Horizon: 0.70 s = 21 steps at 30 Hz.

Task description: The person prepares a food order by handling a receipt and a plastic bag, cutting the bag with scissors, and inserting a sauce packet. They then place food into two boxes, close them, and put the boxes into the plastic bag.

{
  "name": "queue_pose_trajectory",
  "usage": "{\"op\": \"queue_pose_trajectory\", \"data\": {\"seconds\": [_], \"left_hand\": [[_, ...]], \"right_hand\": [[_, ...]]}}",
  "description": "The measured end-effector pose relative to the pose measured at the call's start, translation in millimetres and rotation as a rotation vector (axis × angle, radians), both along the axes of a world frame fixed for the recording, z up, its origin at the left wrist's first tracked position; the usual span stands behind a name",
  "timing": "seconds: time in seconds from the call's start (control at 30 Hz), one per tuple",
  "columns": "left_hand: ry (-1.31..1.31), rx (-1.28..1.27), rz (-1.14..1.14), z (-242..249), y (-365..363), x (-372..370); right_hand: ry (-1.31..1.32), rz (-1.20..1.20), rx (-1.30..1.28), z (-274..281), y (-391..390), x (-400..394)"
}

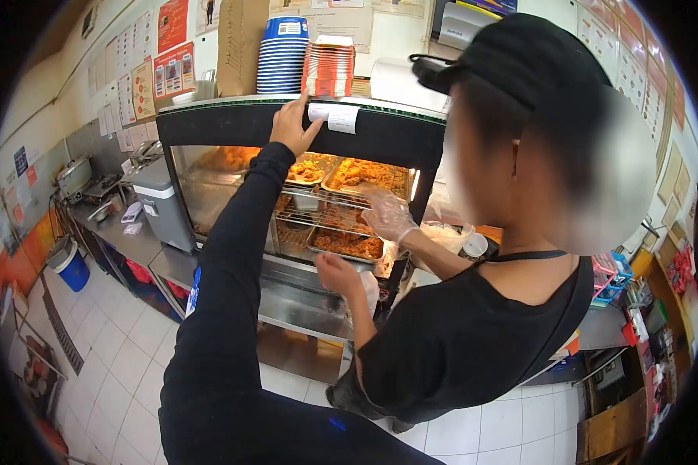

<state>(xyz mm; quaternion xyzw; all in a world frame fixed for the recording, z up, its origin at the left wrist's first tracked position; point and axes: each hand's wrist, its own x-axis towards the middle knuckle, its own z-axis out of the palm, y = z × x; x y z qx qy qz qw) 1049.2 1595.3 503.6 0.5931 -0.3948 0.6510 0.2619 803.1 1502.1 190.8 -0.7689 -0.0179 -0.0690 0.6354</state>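
Observation:
My left hand (291, 126), in a long black sleeve, rests at the upper front edge of a heated food display case (233, 122). Its fingers are apart and hold nothing. The forefinger reaches up by the foot of a stack of red-and-white paper food boxes (329, 68), and the thumb is beside white paper labels (333, 118) on the case. Inside the lit case, metal trays of fried food (364, 177) sit above a wire rack (326, 208), with another tray of fried food (349, 244) lower down. My right hand is out of sight.
A co-worker in black (473, 333) stands close on the right, one hand in a clear plastic glove (388, 215) reaching into the case. Blue paper tubs (281, 58) are stacked on top. A steel counter (171, 267) runs left; a blue bucket (70, 267) stands on the tiled floor.

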Motion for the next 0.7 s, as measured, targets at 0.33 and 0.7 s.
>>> {"op": "queue_pose_trajectory", "data": {"seconds": [0.33,0.7], "left_hand": [[0.677,-0.204,-0.287,-3,-39,-16],[0.578,-0.061,-0.124,-239,126,-136]], "right_hand": [[0.136,-0.136,-0.057,-107,-72,-175],[1.038,-0.732,-0.186,-436,-80,-720]]}}
